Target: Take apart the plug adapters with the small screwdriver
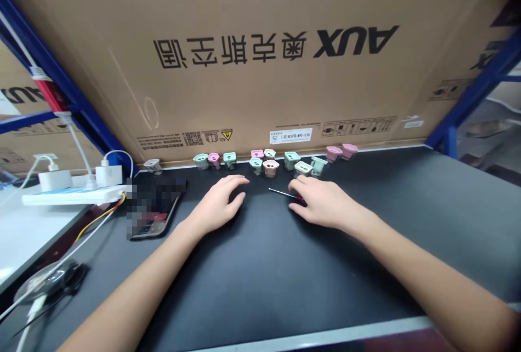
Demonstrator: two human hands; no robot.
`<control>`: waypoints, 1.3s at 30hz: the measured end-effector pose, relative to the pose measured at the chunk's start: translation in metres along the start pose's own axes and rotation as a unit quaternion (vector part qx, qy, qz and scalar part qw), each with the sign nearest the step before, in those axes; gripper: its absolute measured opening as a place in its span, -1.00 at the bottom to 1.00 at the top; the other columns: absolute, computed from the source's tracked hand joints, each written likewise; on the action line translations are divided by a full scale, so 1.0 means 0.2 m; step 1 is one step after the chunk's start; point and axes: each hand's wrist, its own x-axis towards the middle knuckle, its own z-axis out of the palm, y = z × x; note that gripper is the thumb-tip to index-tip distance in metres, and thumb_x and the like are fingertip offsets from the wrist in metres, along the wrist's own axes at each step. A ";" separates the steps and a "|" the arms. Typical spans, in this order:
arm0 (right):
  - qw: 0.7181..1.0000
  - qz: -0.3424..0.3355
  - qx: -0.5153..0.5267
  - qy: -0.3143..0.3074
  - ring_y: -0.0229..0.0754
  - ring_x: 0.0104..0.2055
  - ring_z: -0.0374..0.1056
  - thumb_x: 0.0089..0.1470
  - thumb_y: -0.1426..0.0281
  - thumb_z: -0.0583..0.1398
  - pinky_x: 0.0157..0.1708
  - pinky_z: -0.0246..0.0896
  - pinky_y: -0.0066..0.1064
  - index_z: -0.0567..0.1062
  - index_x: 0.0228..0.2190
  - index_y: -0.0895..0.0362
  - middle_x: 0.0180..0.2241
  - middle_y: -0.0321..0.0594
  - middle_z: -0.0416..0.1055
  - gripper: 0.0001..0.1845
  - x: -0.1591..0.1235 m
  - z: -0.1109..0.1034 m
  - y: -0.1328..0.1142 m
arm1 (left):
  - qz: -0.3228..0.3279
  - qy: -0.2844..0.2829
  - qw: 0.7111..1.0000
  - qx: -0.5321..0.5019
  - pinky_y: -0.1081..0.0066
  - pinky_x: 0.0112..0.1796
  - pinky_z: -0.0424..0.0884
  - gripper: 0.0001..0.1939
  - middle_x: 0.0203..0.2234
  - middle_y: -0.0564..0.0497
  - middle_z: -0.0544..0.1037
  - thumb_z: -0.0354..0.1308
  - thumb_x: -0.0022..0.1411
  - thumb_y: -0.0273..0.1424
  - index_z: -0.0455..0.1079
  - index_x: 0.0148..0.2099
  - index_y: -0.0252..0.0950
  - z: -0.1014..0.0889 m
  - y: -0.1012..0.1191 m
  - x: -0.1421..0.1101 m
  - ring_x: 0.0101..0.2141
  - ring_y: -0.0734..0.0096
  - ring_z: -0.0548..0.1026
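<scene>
My left hand (pixel 223 203) rests on the black tabletop (pixel 260 276) with thumb and fingers apart and nothing between them. My right hand (pixel 321 200) lies to the right, its fingers curled around the dark red handle of a small screwdriver (pixel 283 193). The thin metal shaft points left, toward my left hand; most of the handle is hidden. Behind my hands stand several small pastel plastic pieces with holes in their tops: a pink one (pixel 257 154), a peach one (pixel 271 168), a green one (pixel 291 160) and a cream one (pixel 303 168) among them.
A large cardboard box (pixel 244 91) walls off the back. At left lie a phone (pixel 157 221), a white power strip (pixel 77 195) with chargers, loose cables and a grey device (pixel 51 281). Blue rack posts (pixel 450 143) flank the table. Its pale front edge (pixel 325 337) runs below.
</scene>
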 end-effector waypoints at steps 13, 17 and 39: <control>0.993 0.101 0.001 -0.062 -0.14 -0.38 0.44 0.26 0.38 0.06 -0.45 0.03 -0.38 0.41 -0.34 0.05 -0.38 -0.26 0.53 -0.84 -0.03 -0.08 0.03 | -0.037 0.021 0.999 -0.027 0.06 0.26 0.33 -0.62 0.18 -0.07 0.47 0.01 0.42 -0.30 0.35 0.23 -0.18 0.00 -0.01 -0.01 0.19 0.15 0.42; 0.989 0.101 0.055 -0.090 -0.09 -0.33 0.44 0.15 0.22 0.22 -0.41 0.04 -0.37 0.43 -0.37 0.04 -0.34 -0.26 0.53 -0.83 -0.04 -0.06 0.04 | -0.039 0.026 0.998 -0.031 0.07 0.25 0.34 -0.61 0.19 -0.08 0.47 0.01 0.42 -0.29 0.33 0.24 -0.17 0.01 0.00 -0.01 0.20 0.15 0.41; 0.833 0.121 0.420 0.340 -0.14 -0.42 0.45 0.15 0.07 0.28 -0.38 0.40 -0.32 0.55 -0.14 0.12 -0.40 -0.22 0.51 -0.60 0.12 0.01 0.15 | -0.002 0.025 0.998 -0.052 0.05 0.24 0.37 -0.62 0.19 -0.09 0.47 0.03 0.41 -0.31 0.35 0.23 -0.19 0.04 0.06 0.00 0.20 0.14 0.41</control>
